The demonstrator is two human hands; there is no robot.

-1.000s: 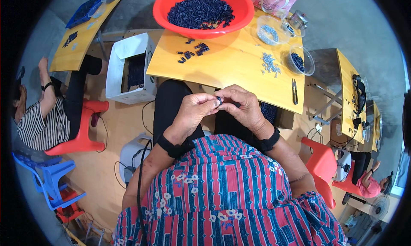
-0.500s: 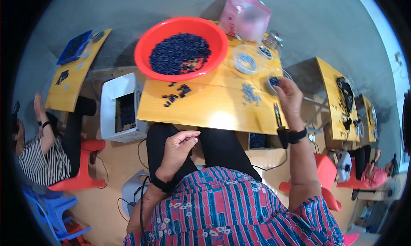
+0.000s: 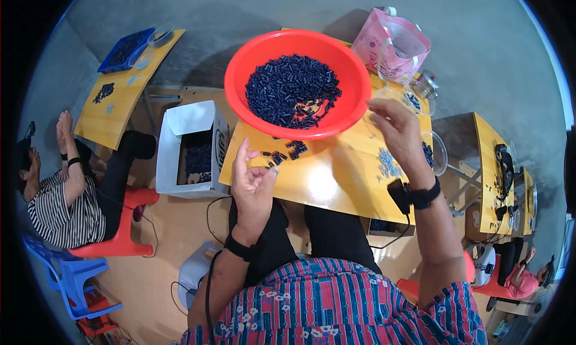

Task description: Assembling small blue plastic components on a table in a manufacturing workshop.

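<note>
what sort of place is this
Probably a small hand-assembly workshop: a red basin is heaped with small dark pieces, and a person in a striped top sits by another yellow table bearing dark pieces.

A red basin (image 3: 353,112) heaped with short dark pieces (image 3: 288,87) covers the far left part of the yellow surface (image 3: 360,192). The right hand (image 3: 397,129) is at the basin's right rim; whether it touches cannot be told. The left hand (image 3: 253,186), fingers spread, is over the near left corner, beside loose dark pieces (image 3: 278,158). Small silvery bits (image 3: 387,162) lie toward the right edge, and a pink bag (image 3: 391,48) stands at the far right corner.
</note>
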